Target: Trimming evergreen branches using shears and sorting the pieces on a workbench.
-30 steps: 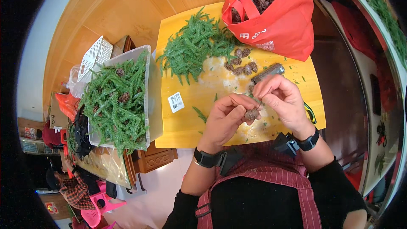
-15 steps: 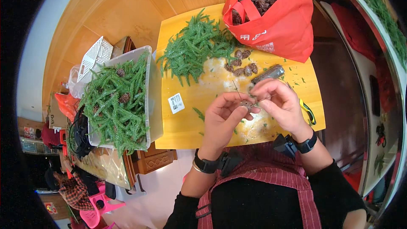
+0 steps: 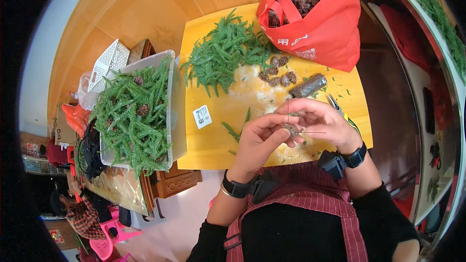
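Note:
My left hand [image 3: 264, 136] pinches a small brown pine cone [image 3: 292, 129] between thumb and fingers over the front of the yellow table [image 3: 204, 145]. Thin dark wire [image 3: 318, 132] sticks out from the cone, one end upward and the other to the right. My right hand [image 3: 325, 119] curls in from the other side, its fingertips meeting the cone and the left fingers. Its exact hold is partly hidden. Beyond the hands lie several loose pine cones [image 3: 284, 80] and a dark wrapped roll [image 3: 308, 86].
A pile of green artificial fir sprigs [image 3: 225, 53] lies at the back. The red bag [image 3: 330, 39] of pine cones stands back right. At left is a clear bin [image 3: 171, 111] of sprigs with cones. Pliers [image 3: 334, 101] lie beside my right hand; another person [image 3: 87, 218] sits far left.
My right hand has closed in over the cone, fingers now reaching across it. One wire end points straight up and another juts right. The pliers' jaws show more.

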{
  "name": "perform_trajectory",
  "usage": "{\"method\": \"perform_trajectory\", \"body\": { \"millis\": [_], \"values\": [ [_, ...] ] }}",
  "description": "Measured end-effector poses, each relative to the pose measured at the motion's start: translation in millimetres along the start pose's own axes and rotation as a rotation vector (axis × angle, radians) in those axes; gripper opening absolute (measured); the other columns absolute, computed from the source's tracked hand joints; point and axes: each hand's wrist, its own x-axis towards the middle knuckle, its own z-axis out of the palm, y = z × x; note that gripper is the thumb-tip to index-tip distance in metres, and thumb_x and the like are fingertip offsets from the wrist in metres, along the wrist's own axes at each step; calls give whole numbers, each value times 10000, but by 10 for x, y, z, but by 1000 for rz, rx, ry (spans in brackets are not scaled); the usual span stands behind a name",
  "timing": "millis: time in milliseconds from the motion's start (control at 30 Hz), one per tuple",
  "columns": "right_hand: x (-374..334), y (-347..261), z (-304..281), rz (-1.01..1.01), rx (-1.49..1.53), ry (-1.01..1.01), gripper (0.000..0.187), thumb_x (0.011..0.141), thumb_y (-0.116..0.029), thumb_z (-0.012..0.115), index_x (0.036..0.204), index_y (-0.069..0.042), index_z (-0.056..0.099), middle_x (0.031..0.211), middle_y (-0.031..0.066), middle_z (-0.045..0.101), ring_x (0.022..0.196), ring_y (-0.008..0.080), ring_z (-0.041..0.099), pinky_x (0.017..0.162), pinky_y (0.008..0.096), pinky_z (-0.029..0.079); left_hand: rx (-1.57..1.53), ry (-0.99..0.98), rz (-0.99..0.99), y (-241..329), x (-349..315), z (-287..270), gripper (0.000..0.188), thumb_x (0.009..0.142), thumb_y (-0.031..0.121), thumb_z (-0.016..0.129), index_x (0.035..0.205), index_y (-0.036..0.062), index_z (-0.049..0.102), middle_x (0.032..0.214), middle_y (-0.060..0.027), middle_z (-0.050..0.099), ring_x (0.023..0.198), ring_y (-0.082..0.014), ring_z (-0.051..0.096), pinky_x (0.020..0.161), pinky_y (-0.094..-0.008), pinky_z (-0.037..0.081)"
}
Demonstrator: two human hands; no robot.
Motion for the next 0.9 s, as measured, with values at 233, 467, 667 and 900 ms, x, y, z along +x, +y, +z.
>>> {"method": "perform_trajectory", "body": {
  "millis": [233, 467, 667, 900],
  "values": [
    [16, 41, -44, -107, -30, -53, 405, 787, -31, 645, 1159, 11, 490, 1194, 120, 467, 1045, 207, 516, 794, 342, 515, 17, -19, -12, 7, -5, -7, 222, 874, 11, 502, 1080, -9, 584, 990, -107, 616, 763, -150, 613, 652, -255, 486],
    [16, 83, 47, -171, -77, 112, 290, 737, -101, 696, 982, -9, 571, 1106, 131, 510, 956, 166, 516, 836, 282, 410, 64, 92, -23, 22, -8, 32, 183, 852, 49, 553, 1020, -16, 586, 916, -122, 642, 739, -184, 638, 585, -251, 473],
    [-4, 63, 65, -147, -66, 145, 189, 770, -119, 662, 897, -12, 572, 1073, 120, 518, 919, 144, 513, 810, 276, 418, 83, 59, -22, 27, -2, 21, 156, 855, 18, 570, 1008, -11, 578, 951, -74, 612, 779, -148, 625, 621, -235, 476],
    [-25, 22, 104, -132, -114, 147, 232, 809, -224, 642, 876, -15, 568, 1075, 116, 516, 874, 134, 521, 773, 268, 425, 183, 69, -23, 55, -15, 47, 174, 843, 22, 595, 1014, -8, 577, 930, -58, 614, 787, -128, 622, 632, -218, 472]
  ]
}}
